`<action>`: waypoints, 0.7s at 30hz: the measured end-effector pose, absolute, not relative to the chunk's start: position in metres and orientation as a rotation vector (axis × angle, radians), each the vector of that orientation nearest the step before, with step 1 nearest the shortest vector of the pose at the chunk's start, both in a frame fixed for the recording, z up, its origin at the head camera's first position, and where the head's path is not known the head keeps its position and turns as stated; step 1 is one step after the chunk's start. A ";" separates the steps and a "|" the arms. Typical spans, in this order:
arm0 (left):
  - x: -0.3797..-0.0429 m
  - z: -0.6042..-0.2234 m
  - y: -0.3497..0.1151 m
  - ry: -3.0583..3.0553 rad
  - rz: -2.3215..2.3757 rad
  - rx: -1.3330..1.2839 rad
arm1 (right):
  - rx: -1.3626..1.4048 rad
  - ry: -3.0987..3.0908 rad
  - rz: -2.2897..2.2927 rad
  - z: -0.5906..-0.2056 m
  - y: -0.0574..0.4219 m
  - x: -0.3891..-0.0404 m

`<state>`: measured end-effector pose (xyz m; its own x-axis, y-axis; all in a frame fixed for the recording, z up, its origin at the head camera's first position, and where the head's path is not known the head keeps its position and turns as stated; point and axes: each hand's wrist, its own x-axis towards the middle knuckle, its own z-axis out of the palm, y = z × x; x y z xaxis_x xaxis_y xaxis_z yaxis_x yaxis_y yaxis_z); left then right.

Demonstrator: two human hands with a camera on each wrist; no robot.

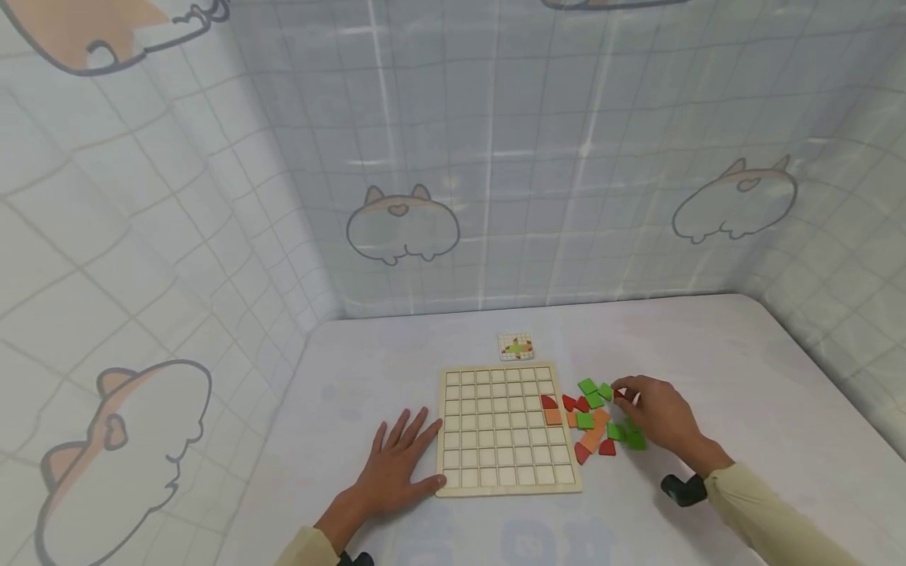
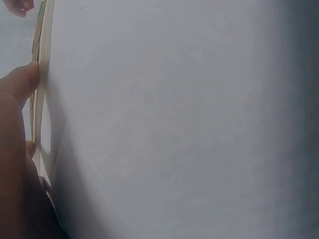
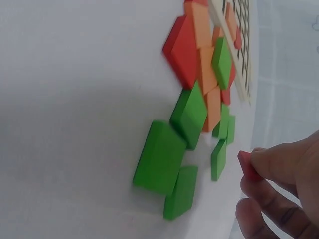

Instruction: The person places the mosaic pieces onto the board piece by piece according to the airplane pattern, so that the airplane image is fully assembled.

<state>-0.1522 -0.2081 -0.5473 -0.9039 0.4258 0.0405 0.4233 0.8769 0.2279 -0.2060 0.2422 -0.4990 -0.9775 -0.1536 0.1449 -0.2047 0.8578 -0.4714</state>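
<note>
A pale wooden grid board [image 1: 488, 436] lies on the white table. In its right-hand column sit a red quarter-round tile [image 1: 548, 402] and, just below it, an orange square tile [image 1: 553, 417]. My left hand [image 1: 392, 472] lies with fingers spread, its forefinger and thumb touching the board's left edge. Between thumb and forefinger my right hand [image 1: 661, 413] pinches a small red tile [image 3: 247, 167], held above the table. Beside the board's right edge is a loose heap of green tiles [image 3: 159, 157], orange tiles [image 3: 207, 69] and red tiles [image 3: 182, 50].
Behind the board lies a small pattern card [image 1: 516, 347] showing a coloured figure on a grid. A grey grid-patterned curtain [image 1: 524, 173] with cartoon animals hangs at the back, and similar cloth encloses both sides. A dark wrist device [image 1: 683, 490] sits under the right wrist.
</note>
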 end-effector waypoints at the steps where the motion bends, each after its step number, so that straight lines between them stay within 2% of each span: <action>1: -0.152 -0.547 -0.208 3.035 0.368 0.690 | 0.285 -2.926 0.762 -0.499 0.240 -0.206; 21: -0.152 -0.547 -0.208 3.017 0.368 0.685 | 0.398 -2.893 1.009 -0.505 0.205 -0.197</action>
<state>-0.1520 -0.2078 -0.5467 -0.9032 0.4284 0.0271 0.4224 0.8755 0.2346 -0.1972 0.2051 -0.5050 -0.9655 -0.2242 0.1322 -0.2578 0.7536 -0.6047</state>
